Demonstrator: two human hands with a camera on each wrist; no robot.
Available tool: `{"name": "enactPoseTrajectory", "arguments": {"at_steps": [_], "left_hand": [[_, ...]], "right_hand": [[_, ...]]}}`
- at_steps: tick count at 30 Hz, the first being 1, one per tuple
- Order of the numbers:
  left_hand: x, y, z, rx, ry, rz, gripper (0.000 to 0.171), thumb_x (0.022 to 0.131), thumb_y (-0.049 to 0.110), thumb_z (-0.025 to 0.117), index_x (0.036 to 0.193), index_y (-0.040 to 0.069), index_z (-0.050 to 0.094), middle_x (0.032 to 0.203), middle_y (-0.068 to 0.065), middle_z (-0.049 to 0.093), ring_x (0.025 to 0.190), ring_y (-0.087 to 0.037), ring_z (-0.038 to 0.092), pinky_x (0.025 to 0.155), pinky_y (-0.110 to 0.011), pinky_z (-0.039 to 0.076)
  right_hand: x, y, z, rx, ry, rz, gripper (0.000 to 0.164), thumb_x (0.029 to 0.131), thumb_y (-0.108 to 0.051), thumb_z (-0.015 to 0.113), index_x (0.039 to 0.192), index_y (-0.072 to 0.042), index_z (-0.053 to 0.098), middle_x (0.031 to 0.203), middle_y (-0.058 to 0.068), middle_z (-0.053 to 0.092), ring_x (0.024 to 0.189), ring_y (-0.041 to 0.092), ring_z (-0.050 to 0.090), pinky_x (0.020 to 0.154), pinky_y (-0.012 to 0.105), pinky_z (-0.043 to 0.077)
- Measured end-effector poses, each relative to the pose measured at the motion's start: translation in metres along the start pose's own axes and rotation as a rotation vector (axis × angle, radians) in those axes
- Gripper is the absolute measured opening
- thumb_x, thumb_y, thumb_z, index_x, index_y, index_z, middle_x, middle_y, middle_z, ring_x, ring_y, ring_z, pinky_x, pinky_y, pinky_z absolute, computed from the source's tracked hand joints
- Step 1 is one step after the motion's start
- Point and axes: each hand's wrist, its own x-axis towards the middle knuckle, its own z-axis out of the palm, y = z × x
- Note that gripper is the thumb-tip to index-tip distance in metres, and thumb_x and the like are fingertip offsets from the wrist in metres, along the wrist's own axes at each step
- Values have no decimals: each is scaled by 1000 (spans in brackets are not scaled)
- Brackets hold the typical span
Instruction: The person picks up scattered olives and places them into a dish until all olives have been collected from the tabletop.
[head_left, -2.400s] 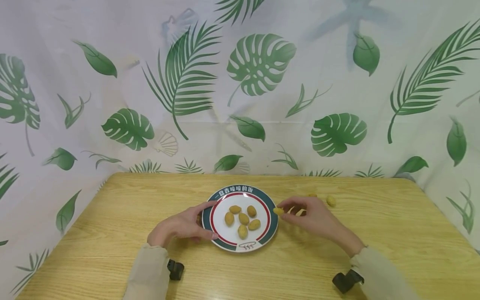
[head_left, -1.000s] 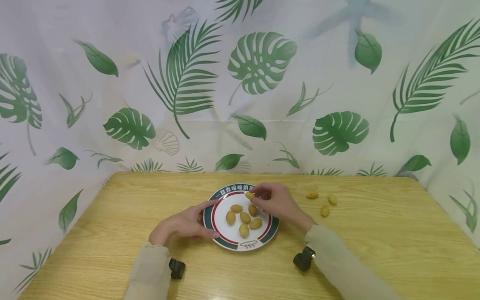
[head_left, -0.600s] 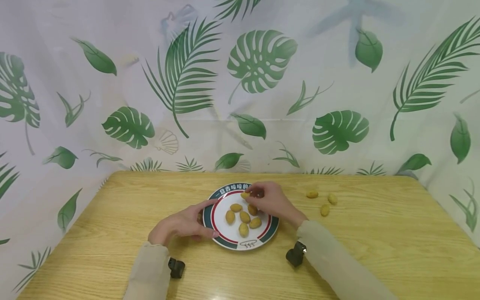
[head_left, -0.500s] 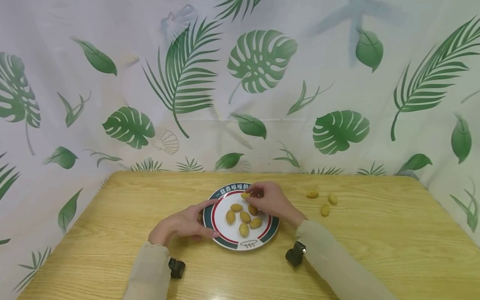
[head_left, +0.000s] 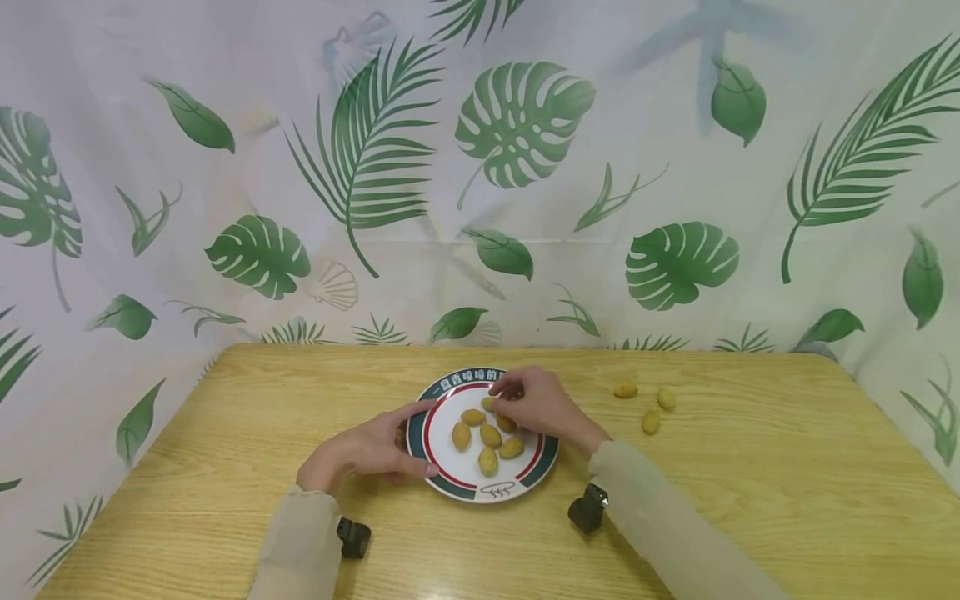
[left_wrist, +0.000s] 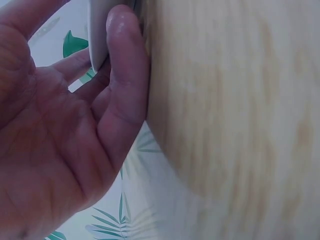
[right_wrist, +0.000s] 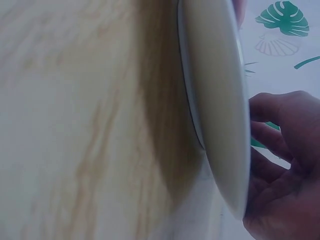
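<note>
A round white plate (head_left: 461, 479) with a dark green rim and a red ring lies on the table in the head view. My left hand (head_left: 367, 446) holds its left edge, thumb and one finger over the rim. In the left wrist view, other fingers of that hand (left_wrist: 55, 130) reach under the plate edge (left_wrist: 98, 35). Several small yellow oval fruits (head_left: 490, 435), kumquat-like, sit on the plate. Over its back right, my right hand (head_left: 543, 408) pinches another such fruit (head_left: 489, 403), low by the others. The plate (right_wrist: 222, 100) hides the fingertips and fruit in the right wrist view.
Three more yellow oval fruits (head_left: 651, 422) lie on the wooden table (head_left: 750, 467), right of the plate. A leaf-patterned curtain (head_left: 405, 317) hangs behind the table's back edge. Small black cameras (head_left: 352, 537) are strapped to both wrists.
My right hand has carried the pinched fruit left from beside the plate's right rim to over its back part, then slightly down toward the other fruits. My left hand has stayed on the rim.
</note>
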Motion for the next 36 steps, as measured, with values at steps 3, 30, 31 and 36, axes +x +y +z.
{"name": "enactPoseTrajectory", "arguments": {"at_steps": [3, 30, 31, 36], "left_hand": [[0, 0, 0, 0, 4, -4, 97, 81, 24, 88, 160, 24, 33, 144, -15, 46, 101, -23, 58, 71, -31, 54], [2, -1, 1, 8, 17, -17, 98, 79, 25, 88, 160, 26, 33, 143, -14, 47, 93, -23, 59, 71, -31, 54], [2, -1, 1, 10, 18, -21, 98, 79, 25, 89, 160, 27, 33, 143, -14, 47, 92, -23, 59, 71, -31, 54], [2, 0, 0, 16, 7, -19, 99, 79, 26, 89, 161, 26, 32, 144, -14, 46, 95, -23, 58, 71, -30, 54]], "right_hand": [[0, 1, -1, 1, 2, -2, 18, 92, -24, 75, 106, -12, 76, 97, 4, 71, 78, 14, 61, 62, 25, 52], [-32, 14, -30, 10, 86, -101, 26, 97, -27, 70, 117, -12, 74, 113, 4, 74, 102, 20, 68, 90, 37, 58], [-34, 15, -31, 12, 86, -100, 27, 97, -28, 70, 117, -12, 74, 114, 4, 74, 102, 20, 68, 89, 37, 58], [-39, 19, -37, 42, 85, -127, 29, 96, -28, 71, 120, -11, 74, 116, 5, 74, 103, 21, 68, 85, 33, 57]]}}
